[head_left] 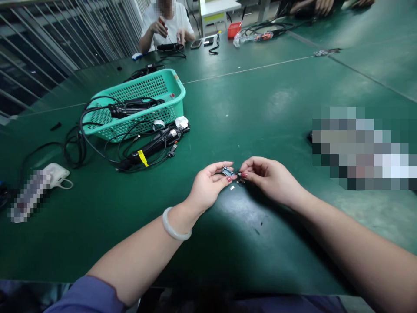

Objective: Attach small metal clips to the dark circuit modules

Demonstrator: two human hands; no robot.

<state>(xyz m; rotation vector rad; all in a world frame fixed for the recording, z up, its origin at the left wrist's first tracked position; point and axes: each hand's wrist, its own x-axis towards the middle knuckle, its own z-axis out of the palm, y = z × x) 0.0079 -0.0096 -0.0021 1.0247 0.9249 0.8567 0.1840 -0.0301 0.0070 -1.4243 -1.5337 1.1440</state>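
My left hand (210, 182) holds a small grey-blue, hollow rectangular piece (227, 171) between thumb and fingers, its open side facing up. Close beside it, my right hand (265, 174) has thumb and forefinger pinched on a tiny light-coloured part (239, 174), too small to name. The two hands nearly meet just above the green table. Below the fingertips lie a small whitish bit (232, 188) and some tiny dark bits (241, 182).
A turquoise basket (177, 102) with black cabled devices stands at the left. A black handheld device (153, 145) with a yellow tag lies before it. Blurred items lie at the far left and right. Another person (166, 26) works across the green table (208, 248).
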